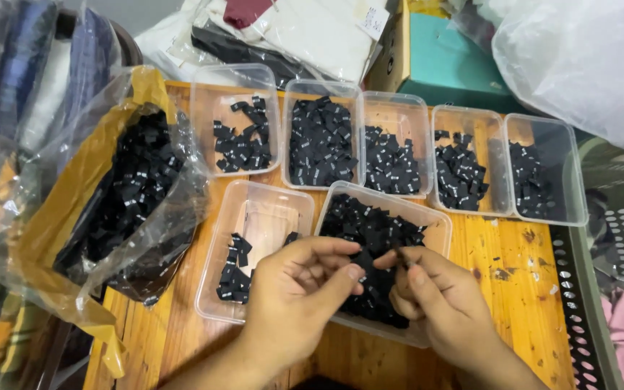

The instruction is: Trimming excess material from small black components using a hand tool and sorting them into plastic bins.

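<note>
7 tubs (pixel 324 92) crowd the table (pixel 521 289); right edge bare.

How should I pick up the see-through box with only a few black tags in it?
Grip the clear tub by its bare far rim, coming from above. The black tags lie at its near end, where the left hand hovers, so the far end looks light and free.

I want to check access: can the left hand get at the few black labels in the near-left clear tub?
Probably yes: the left hand hovers beside the open near-left tub, nothing covering its black labels.
</note>
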